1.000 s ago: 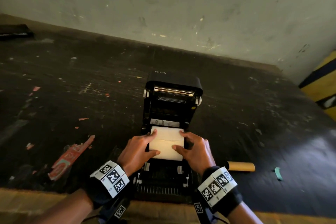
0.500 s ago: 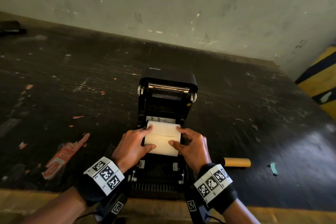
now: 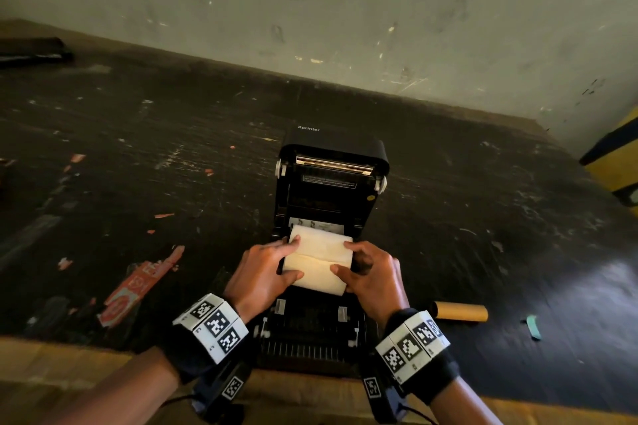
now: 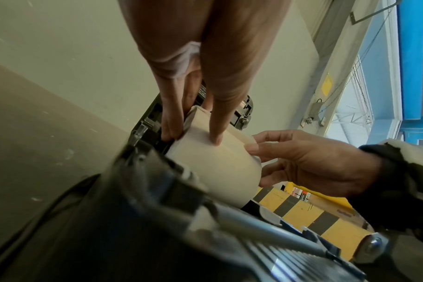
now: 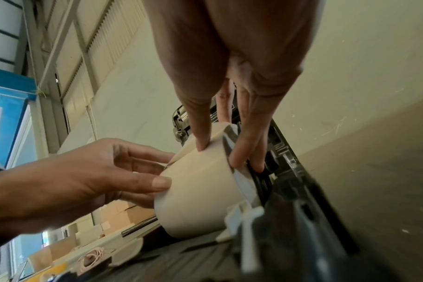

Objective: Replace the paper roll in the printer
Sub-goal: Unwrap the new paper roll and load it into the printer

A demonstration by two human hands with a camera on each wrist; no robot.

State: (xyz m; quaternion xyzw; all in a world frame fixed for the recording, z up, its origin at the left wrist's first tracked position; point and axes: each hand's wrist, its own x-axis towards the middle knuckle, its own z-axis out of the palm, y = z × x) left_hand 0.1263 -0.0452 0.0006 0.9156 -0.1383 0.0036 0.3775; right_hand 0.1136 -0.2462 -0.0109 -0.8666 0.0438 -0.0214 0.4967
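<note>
Low in the centre of the head view, the paper roll (image 3: pixel 319 262) sits in the open printer (image 3: pixel 328 203) bay, its long axis running left to right across the frame. The left hand (image 3: pixel 260 274) and right hand (image 3: pixel 371 274) flank it equally, fingers (image 4: pixel 216 133) and thumbs curled over its two ends, gripping.

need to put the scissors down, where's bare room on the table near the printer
Bare dark table lies right of the printer, behind the cardboard core. Left is scrap-littered around the red wrapper. The printer bay is crowded: both hands grip the paper roll.
</note>
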